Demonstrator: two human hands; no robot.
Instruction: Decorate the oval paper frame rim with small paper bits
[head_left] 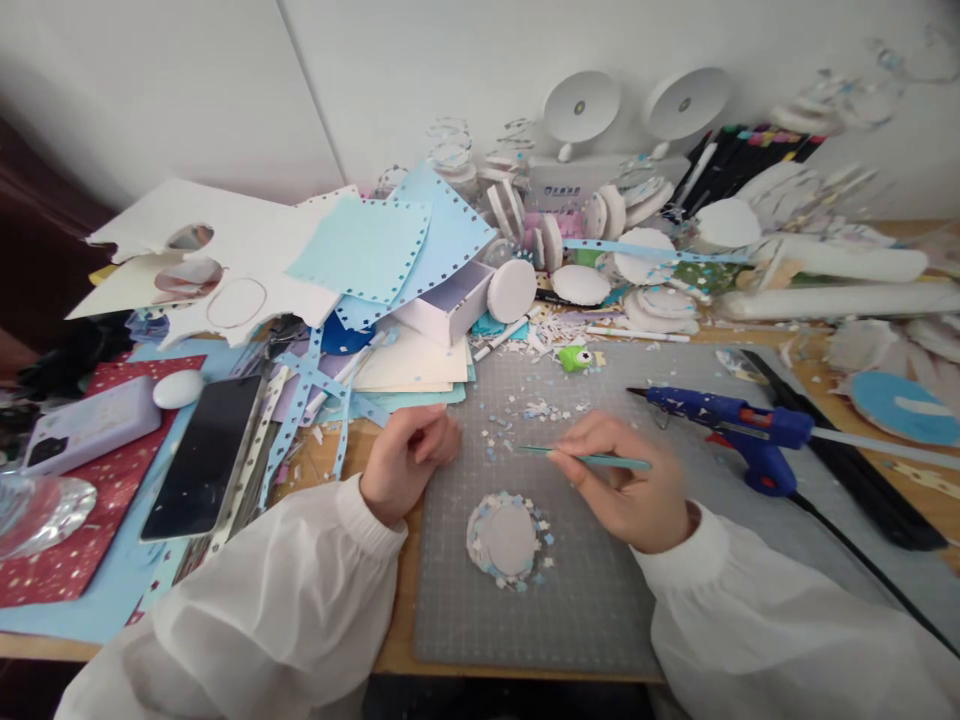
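My right hand [619, 478] pinches green tweezers [619, 461], whose tips point left over small star-shaped paper bits [491, 440] on the grey cutting mat [570, 620]. My left hand [416, 455] rests at the mat's left edge with its fingers curled in; what they hold, if anything, is hidden. Between and below the hands lies a round white piece [510, 538] ringed with small white and pale blue stars.
A blue glue gun [727, 415] lies right of my right hand, its cord running to the lower right. Papers [360, 245], white discs [511, 290] and a small box [446, 305] crowd the back. A phone [202, 455] and a glass [45, 510] are at left.
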